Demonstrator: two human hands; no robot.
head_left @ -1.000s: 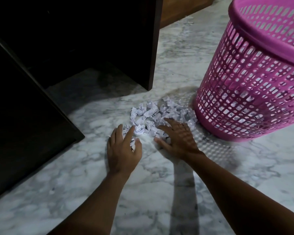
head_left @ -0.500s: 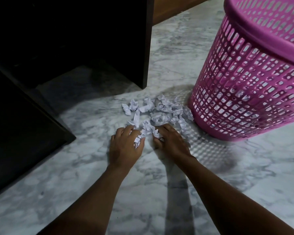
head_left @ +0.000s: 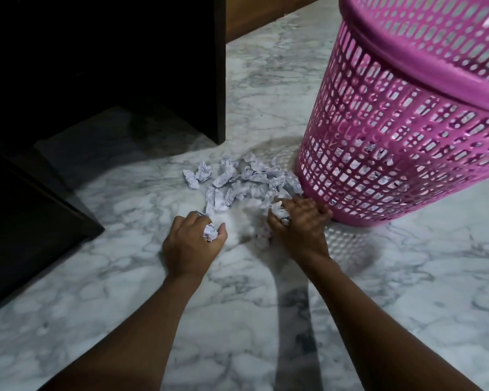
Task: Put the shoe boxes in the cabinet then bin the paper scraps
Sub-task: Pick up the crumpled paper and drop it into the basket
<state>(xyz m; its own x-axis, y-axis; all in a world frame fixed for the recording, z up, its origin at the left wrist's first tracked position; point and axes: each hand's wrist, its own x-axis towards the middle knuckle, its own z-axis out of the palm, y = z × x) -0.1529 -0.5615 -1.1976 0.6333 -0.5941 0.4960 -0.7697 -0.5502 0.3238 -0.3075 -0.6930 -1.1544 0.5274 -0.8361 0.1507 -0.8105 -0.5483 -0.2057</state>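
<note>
Frame centre: our left hand (head_left: 192, 245), right hand (head_left: 301, 225) each curl round wad of crumpled white paper scraps (head_left: 249, 174); pile lies beside pink perforated plastic bin (head_left: 393, 153), right; binning step, we judge; next, lift fistfuls over rim

Both arms reach forward and down. The left hand (head_left: 192, 245) curls round a paper scrap (head_left: 210, 232) (knuckles up), and the right hand (head_left: 301, 225) grips another, fingers bunched tight.

- left hand (head_left: 191, 245) grips a crumpled scrap (head_left: 210, 232)
- right hand (head_left: 299, 221) grips another
- loose paper scraps (head_left: 237, 179) just beyond the fingers (head_left: 284, 203)
- pink bin (head_left: 407, 131) beside the right fingers
</note>
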